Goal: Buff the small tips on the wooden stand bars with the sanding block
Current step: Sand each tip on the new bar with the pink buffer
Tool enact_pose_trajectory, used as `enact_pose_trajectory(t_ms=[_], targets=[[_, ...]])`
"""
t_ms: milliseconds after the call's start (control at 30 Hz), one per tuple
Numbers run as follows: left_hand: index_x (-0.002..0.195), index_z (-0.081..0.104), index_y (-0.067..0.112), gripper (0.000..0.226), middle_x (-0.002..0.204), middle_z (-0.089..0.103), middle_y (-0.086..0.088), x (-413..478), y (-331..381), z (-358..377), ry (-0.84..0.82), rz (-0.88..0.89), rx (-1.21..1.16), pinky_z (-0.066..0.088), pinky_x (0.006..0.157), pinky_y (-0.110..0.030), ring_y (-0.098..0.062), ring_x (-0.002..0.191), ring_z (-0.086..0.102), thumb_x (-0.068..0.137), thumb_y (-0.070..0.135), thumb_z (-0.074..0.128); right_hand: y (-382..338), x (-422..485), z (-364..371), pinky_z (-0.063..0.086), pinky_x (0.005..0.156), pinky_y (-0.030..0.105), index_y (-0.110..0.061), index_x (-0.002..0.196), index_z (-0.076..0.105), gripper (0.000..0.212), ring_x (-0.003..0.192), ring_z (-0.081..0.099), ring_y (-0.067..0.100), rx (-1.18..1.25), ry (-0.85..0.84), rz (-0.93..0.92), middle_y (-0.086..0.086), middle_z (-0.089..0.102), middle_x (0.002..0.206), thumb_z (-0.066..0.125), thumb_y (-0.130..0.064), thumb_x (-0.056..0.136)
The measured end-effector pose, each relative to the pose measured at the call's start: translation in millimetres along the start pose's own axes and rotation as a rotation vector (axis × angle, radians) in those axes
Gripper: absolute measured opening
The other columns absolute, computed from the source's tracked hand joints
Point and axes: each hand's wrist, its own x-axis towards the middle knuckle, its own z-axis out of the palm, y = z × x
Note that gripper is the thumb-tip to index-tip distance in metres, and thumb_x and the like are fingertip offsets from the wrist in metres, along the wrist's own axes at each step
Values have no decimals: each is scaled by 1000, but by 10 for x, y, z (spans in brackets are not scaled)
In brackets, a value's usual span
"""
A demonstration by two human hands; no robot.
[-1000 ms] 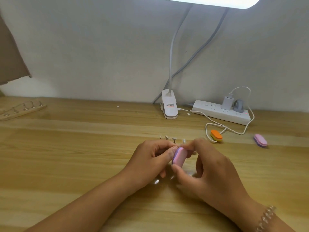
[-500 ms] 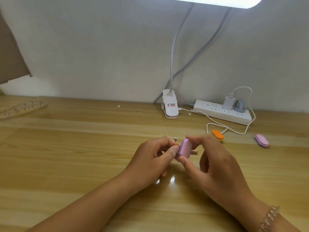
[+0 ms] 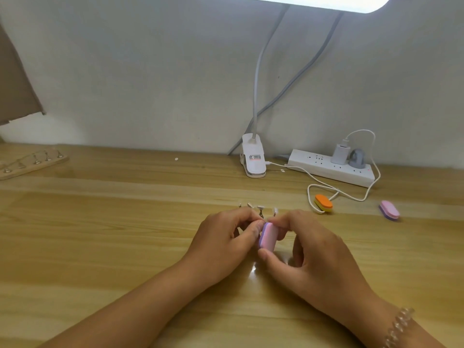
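A pale wooden table [image 3: 125, 222] with long grain bands fills the lower two thirds of the frame and meets a plain off-white wall [image 3: 150, 71]. A lit lamp head [image 3: 326, 1] glows along the top edge; its thin white neck drops to a clip base [image 3: 253, 159] lying on the table just right of centre. To the right of that base a white power strip [image 3: 326, 167] lies along the wall with a white charger [image 3: 340, 153] and a grey plug [image 3: 357, 159] in it, and a white cable [image 3: 374, 146] loops from the charger down onto the table. An orange block [image 3: 324, 202] lies beside the loop, and a pink block [image 3: 389, 209] lies further right. At far left a wooden stand bar [image 3: 32, 164] with a row of upright pins lies near the wall, under a brown sheet [image 3: 15, 84] in the upper left corner.

At lower centre the right hand [image 3: 319, 262], a bead bracelet [image 3: 399, 327] on its wrist, grips the pink-and-purple sanding block [image 3: 268, 236] end to end between thumb and fingertips. The left hand [image 3: 223, 244] is curled, its thumb tip touching the block's purple edge; what it pinches is hidden. Small tips [image 3: 259, 209] stand just behind the knuckles
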Motion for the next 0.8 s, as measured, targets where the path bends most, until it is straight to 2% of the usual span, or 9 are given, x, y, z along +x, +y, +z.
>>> enact_pose_trajectory(t_ms=[67,167,300,367,433,500,667,733,800], targets=[[88,72,20,15,70,65,11,1,14,-4,-15,8,2,44,55,-33,-10,56,55,97,18,60,22,17,-7,40,54,24,-31,104,61,34,60,52,-1,35,28,22,-20,59,91,73,-45,76],[86,71,21,16,68,68,13,-15,44,6,-70,30,18,50,66,-39,-17,69,64,97,18,60,62,49,-22,39,57,25,-29,103,62,32,60,51,2,69,100,71,-16,62,90,73,-41,76],[90,72,20,16,78,69,8,-2,15,3,-6,28,31,50,68,-41,-18,73,63,97,22,58,-17,5,5,44,52,27,-31,104,60,34,57,45,-3,-25,13,-10,-21,57,91,65,-50,77],[89,71,23,16,77,69,9,-4,13,8,-12,38,51,48,66,-36,-15,71,63,97,25,57,-12,11,-1,42,52,26,-30,104,61,34,57,46,-2,-1,24,-3,-20,57,91,65,-50,77],[82,63,34,15,71,67,15,-33,35,28,-70,75,111,41,61,-26,-6,62,59,95,31,55,38,35,-21,40,55,26,-27,103,63,32,56,48,6,72,97,52,-16,61,90,70,-47,78],[82,61,39,18,69,66,19,-57,48,41,-89,96,143,37,60,-24,-2,59,57,98,30,58,63,49,-33,39,55,27,-28,101,63,30,54,48,14,93,129,76,-14,62,89,70,-46,78],[94,73,21,15,77,68,11,-10,-1,-7,9,24,34,48,66,-34,-12,72,61,98,18,59,-37,8,-2,43,50,27,-31,102,61,34,55,50,9,-1,-5,-12,-19,57,89,64,-53,76],[91,72,22,16,74,67,13,-18,20,-1,-43,36,21,49,68,-35,-14,72,62,97,23,57,-4,23,-8,40,51,27,-30,101,61,32,55,50,9,65,54,39,-17,59,87,73,-47,77],[88,70,26,17,71,67,15,-31,41,11,-75,50,18,49,68,-36,-16,72,63,94,29,53,41,43,-17,38,53,26,-30,99,62,31,54,50,13,107,126,88,-16,61,86,74,-45,76]])
